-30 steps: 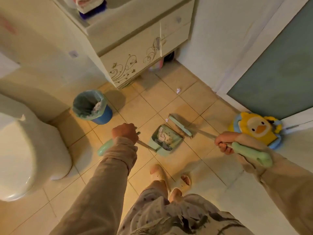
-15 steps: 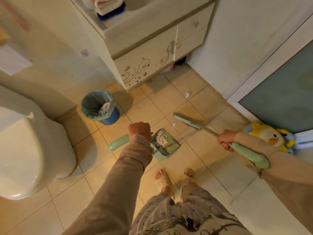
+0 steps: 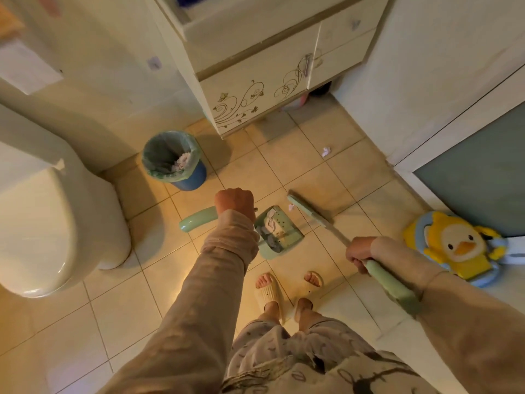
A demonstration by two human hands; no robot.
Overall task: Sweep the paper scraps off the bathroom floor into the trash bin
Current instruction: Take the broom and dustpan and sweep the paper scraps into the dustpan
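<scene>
The tiled bathroom floor (image 3: 326, 180) fills the view, with the toilet (image 3: 56, 223) at the left, the sink cabinet (image 3: 255, 89) at the far side and a yellow duck seat (image 3: 454, 248) lying at the right. The trash bin (image 3: 174, 160), lined with a green bag and already holding some crumpled paper, stands on the floor to the far left of the person's slippered feet, between toilet and cabinet.

The dustpan (image 3: 277, 231) rests on the tiles just beyond the feet, its tray holding several paper scraps. The left hand (image 3: 234, 201) is closed in a fist around the dustpan's long green handle (image 3: 196, 220). The right hand (image 3: 359, 251) is wrapped tight around the broom handle (image 3: 389, 288), and the broom head (image 3: 308, 209) lies on the floor just right of the pan.

One small scrap (image 3: 291, 207) sits between the broom head and the pan's mouth; a larger crumpled scrap (image 3: 326, 151) lies farther off, near the cabinet's right corner.

The step in hand looks like gathering these last pieces. To do it well, keep the pan's lip flat against the tile and draw the small scrap in with a short, low stroke, so nothing already loaded spills. Then reach the broom beyond the far scrap and pull it back toward the pan before carrying the load left to the bin.
</scene>
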